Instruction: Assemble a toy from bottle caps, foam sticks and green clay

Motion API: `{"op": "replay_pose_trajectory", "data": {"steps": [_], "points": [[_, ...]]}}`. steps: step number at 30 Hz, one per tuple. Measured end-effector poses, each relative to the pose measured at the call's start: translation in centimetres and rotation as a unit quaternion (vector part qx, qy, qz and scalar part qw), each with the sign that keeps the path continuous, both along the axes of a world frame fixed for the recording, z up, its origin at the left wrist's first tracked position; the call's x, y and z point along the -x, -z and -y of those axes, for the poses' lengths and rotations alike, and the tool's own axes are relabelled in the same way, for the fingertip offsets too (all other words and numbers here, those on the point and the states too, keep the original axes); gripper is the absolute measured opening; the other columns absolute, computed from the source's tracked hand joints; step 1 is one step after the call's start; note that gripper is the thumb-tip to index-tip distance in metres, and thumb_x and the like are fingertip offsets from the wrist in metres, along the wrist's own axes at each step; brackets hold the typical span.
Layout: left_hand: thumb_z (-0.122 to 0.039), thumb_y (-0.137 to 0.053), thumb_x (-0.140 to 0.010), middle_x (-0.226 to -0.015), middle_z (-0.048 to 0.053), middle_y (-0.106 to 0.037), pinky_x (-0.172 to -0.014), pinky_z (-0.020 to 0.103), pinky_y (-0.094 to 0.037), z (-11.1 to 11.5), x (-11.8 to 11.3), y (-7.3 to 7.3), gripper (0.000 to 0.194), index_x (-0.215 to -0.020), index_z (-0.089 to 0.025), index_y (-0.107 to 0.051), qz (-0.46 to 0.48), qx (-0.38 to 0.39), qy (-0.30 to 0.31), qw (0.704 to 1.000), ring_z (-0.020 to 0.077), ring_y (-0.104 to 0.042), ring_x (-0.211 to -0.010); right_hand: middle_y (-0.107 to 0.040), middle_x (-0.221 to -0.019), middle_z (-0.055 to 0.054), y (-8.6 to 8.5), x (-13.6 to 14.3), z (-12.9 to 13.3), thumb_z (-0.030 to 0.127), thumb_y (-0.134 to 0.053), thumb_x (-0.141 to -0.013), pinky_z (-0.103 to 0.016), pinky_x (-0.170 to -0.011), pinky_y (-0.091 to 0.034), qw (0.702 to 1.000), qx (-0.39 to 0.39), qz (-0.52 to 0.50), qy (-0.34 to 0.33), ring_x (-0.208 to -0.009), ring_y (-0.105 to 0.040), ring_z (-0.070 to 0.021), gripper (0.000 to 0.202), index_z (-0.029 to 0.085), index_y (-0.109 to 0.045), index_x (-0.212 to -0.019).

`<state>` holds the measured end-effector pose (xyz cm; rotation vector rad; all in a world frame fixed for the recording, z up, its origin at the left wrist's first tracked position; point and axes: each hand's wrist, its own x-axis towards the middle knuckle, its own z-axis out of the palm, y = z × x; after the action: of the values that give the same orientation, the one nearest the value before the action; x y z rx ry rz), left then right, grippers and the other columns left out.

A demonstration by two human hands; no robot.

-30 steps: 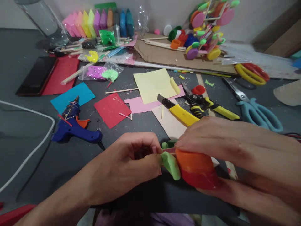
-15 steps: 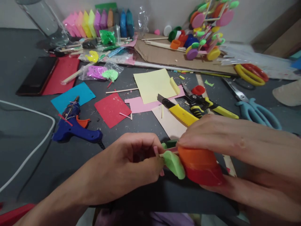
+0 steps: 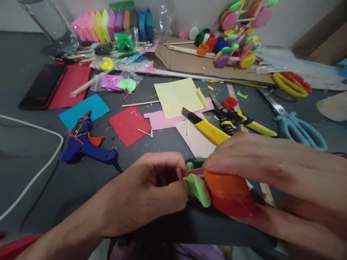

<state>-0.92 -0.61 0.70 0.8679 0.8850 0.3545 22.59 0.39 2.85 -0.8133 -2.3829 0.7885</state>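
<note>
The person's left hand (image 3: 146, 193) pinches a small pink piece (image 3: 179, 173) between thumb and index finger. The right hand (image 3: 260, 160) clamps an orange-and-red round part (image 3: 229, 189), fingers above, thumb below, over the near area of the dark table (image 3: 81, 180). A light green piece (image 3: 199, 190) sits between the hands; from here I cannot tell whether it touches the round part.

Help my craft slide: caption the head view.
Left hand holding a thin pink strip beside a curved green piece, right hand gripping a rounded orange-and-red plastic piece.
</note>
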Motion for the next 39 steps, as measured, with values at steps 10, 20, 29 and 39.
{"op": "replay_pose_trajectory", "data": {"steps": [10,20,29,39], "points": [[-0.028,-0.067,-0.093,-0.067,-0.007,-0.049,-0.055,0.022,-0.028,-0.07,-0.04,-0.13,0.021,-0.077,-0.019,-0.057,0.009,-0.007,-0.008,1.0,0.0079,-0.036,-0.062,-0.076,-0.103,-0.002,0.23,-0.1,-0.09,0.032,-0.06,-0.1,-0.029,-0.076,-0.061,1.0,-0.018,0.009,0.001,-0.095,-0.073,-0.0178,0.021,0.026,-0.064,-0.121],[-0.022,-0.058,-0.096,-0.071,-0.006,-0.054,-0.06,0.022,-0.031,-0.08,0.09,0.01,0.019,-0.077,-0.018,-0.059,0.014,-0.033,-0.002,0.999,0.0082,-0.041,-0.067,-0.076,-0.101,-0.003,-0.24,0.07,-0.46,0.025,-0.066,-0.097,-0.027,-0.083,-0.061,0.999,-0.032,0.008,-0.024,-0.097,-0.072,-0.0155,0.021,0.021,-0.064,-0.117],[-0.031,-0.06,-0.095,-0.067,-0.006,-0.047,-0.055,0.024,-0.026,0.05,0.16,-0.14,0.023,-0.076,-0.019,-0.057,-0.009,-0.032,0.002,0.999,0.0092,-0.036,-0.064,-0.078,-0.098,-0.003,-0.27,0.09,-0.71,0.027,-0.068,-0.095,-0.025,-0.08,-0.062,0.999,-0.033,0.001,-0.016,-0.094,-0.075,-0.0169,0.018,0.023,-0.068,-0.112],[-0.029,-0.064,-0.093,-0.066,-0.007,-0.044,-0.052,0.024,-0.023,0.18,0.01,-0.03,0.019,-0.077,-0.02,-0.058,-0.003,-0.019,0.007,1.0,0.0091,-0.032,-0.062,-0.077,-0.099,-0.002,-0.07,-0.02,-0.54,0.028,-0.067,-0.096,-0.025,-0.081,-0.062,0.999,-0.031,0.001,-0.019,-0.093,-0.073,-0.0153,0.019,0.022,-0.067,-0.114]]}}
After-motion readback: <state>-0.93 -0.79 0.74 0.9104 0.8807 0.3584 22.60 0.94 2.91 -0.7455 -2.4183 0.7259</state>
